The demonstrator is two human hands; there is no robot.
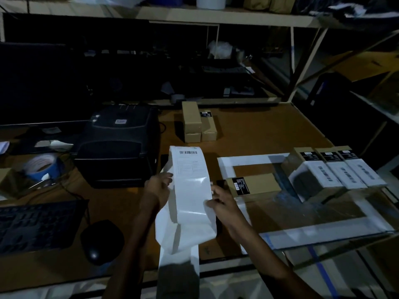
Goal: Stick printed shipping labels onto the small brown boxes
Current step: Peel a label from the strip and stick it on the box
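Left hand (158, 186) gripping the left edge of a long label strip (190, 190), fingers curled round it. Right hand (222, 201) pinching the strip's right edge. Just right of the right hand, a single brown box (257, 184) lying flat. Farther right, three labelled boxes (336, 171) side by side. Beyond both hands, stacked unlabelled boxes (197, 124); beyond the left hand, a black printer (118, 145).
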